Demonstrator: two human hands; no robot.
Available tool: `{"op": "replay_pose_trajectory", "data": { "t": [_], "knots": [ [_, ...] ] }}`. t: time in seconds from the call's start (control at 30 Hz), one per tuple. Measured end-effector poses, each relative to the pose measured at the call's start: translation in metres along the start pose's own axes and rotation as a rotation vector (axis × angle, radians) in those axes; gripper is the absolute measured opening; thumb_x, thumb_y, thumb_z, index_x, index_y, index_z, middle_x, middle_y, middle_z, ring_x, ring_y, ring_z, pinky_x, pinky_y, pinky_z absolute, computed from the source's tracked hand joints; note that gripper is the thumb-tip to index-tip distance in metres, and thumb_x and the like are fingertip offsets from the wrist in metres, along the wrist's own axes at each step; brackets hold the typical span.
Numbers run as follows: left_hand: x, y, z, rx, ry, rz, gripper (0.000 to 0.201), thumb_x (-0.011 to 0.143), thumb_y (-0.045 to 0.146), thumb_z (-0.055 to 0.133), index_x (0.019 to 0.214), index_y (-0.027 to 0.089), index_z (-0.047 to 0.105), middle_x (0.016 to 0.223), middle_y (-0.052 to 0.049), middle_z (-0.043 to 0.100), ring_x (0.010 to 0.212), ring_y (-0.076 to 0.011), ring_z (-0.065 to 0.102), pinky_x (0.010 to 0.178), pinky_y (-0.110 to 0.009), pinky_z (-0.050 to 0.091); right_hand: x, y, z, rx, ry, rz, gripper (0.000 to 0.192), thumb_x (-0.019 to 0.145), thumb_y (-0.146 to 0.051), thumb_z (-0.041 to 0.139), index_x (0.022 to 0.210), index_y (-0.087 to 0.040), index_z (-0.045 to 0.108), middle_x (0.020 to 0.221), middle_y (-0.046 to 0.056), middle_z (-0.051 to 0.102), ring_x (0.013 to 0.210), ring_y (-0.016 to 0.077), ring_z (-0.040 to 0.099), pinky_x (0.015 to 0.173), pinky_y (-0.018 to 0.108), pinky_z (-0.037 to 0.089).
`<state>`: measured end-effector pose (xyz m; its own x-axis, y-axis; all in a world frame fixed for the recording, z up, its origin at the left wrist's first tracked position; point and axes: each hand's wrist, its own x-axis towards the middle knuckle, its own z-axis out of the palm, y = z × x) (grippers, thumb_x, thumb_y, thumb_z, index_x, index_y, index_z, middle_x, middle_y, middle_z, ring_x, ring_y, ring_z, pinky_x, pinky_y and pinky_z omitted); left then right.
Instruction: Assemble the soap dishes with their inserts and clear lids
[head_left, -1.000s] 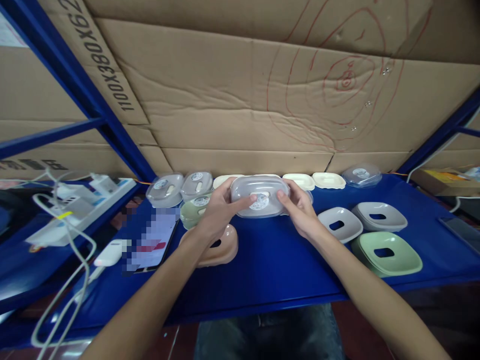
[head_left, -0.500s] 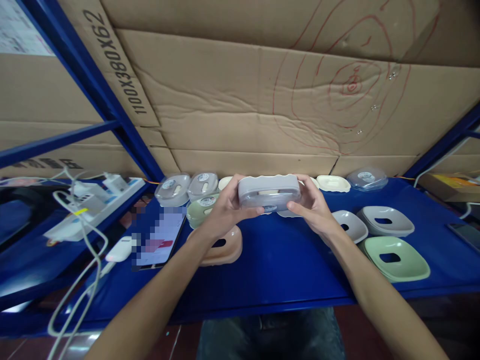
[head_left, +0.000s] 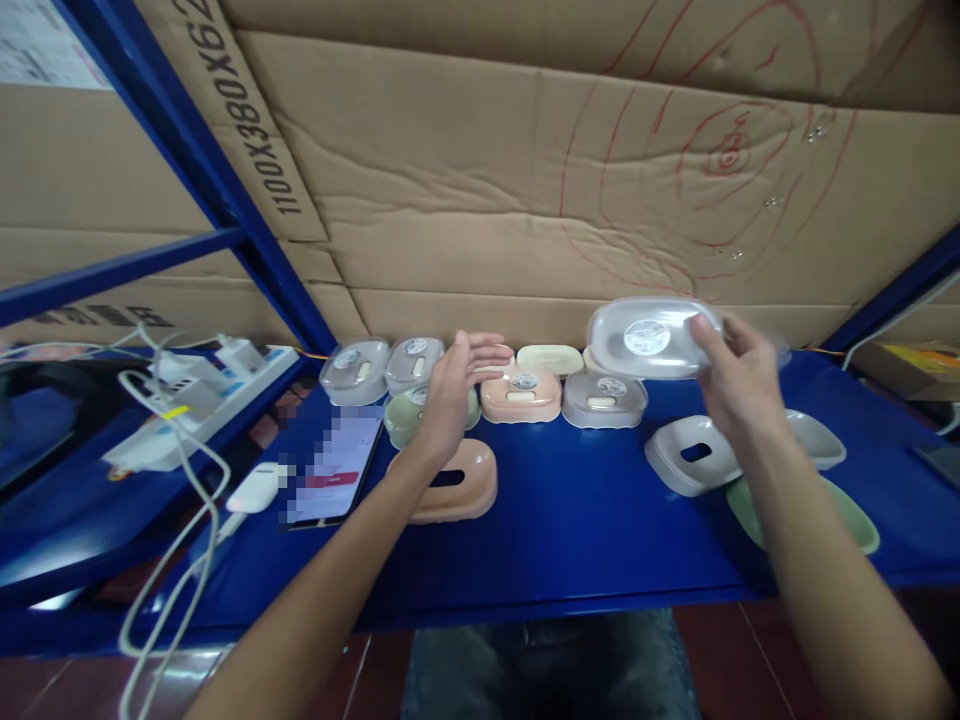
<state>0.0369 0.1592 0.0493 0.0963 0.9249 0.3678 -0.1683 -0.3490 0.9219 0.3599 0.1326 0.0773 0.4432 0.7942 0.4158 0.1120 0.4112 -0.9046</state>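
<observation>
A clear plastic lid [head_left: 611,340] with a round sticker is raised at the back right in my right hand [head_left: 739,375], its thumb on the lid's near face. My left hand [head_left: 450,390] holds nothing, its fingers stretched out to the right in front of the green lidded box [head_left: 403,425]. To its right stand a peach lidded box [head_left: 521,408] and a grey lidded box [head_left: 604,408]. Under my right arm lie a light grey tray [head_left: 679,470] with an oval hole and a green tray [head_left: 847,520], partly hidden.
Cream trays [head_left: 551,358] stand at the back; two grey lidded boxes [head_left: 354,378] are at left. A peach tray [head_left: 476,490] lies near my left forearm. A phone [head_left: 341,475], white cables [head_left: 135,560] and a power strip [head_left: 255,385] are at left. Cardboard [head_left: 450,150] forms the back wall.
Both hands have let go of the grey lidded box they held together. My right hand has moved right and holds a clear lid; my left hand has opened and moved slightly left.
</observation>
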Motion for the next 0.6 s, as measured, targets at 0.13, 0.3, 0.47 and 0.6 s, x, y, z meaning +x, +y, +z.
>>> {"op": "replay_pose_trajectory", "data": {
  "t": [0.13,0.3,0.47,0.6],
  "knots": [
    [-0.006,0.004,0.002,0.234,-0.006,0.065,0.054,0.11,0.064,0.044,0.106,0.021,0.076,0.116,-0.011,0.08,0.116,-0.0286,0.073,0.103,-0.043,0.055,0.041,-0.003,-0.059,-0.461,0.038,0.095,0.072,0.074,-0.076,0.085,0.117,-0.019,0.076,0.092,0.006,0.075,0.068,0.0139,0.061,0.058,0.026,0.046],
    [-0.016,0.01,0.009,0.497,-0.099,0.18,0.043,0.111,0.052,0.045,0.103,0.024,0.075,0.109,-0.005,0.079,0.108,-0.027,0.071,0.101,-0.042,0.05,0.067,0.012,-0.099,-0.761,-0.034,0.264,0.051,0.084,-0.06,0.082,0.103,-0.013,0.077,0.081,0.009,0.071,0.064,0.0162,0.057,0.053,0.029,0.042],
    [-0.013,-0.002,0.008,0.688,-0.175,0.261,0.029,0.107,0.045,0.052,0.1,0.023,0.071,0.108,-0.007,0.077,0.112,-0.0304,0.066,0.106,-0.048,0.049,0.07,0.039,-0.104,-0.964,-0.223,0.348,0.046,0.098,-0.059,0.065,0.1,-0.015,0.078,0.085,0.013,0.076,0.075,0.0237,0.067,0.063,0.034,0.053],
    [-0.014,-0.02,0.004,0.914,-0.308,0.398,0.024,0.103,0.039,0.059,0.113,0.022,0.071,0.121,-0.012,0.074,0.128,-0.0345,0.058,0.119,-0.056,0.043,0.071,0.055,-0.102,-1.137,-0.325,0.308,0.042,0.099,-0.057,0.063,0.096,-0.019,0.081,0.09,0.016,0.078,0.093,0.0344,0.074,0.08,0.045,0.06]
  ]
}}
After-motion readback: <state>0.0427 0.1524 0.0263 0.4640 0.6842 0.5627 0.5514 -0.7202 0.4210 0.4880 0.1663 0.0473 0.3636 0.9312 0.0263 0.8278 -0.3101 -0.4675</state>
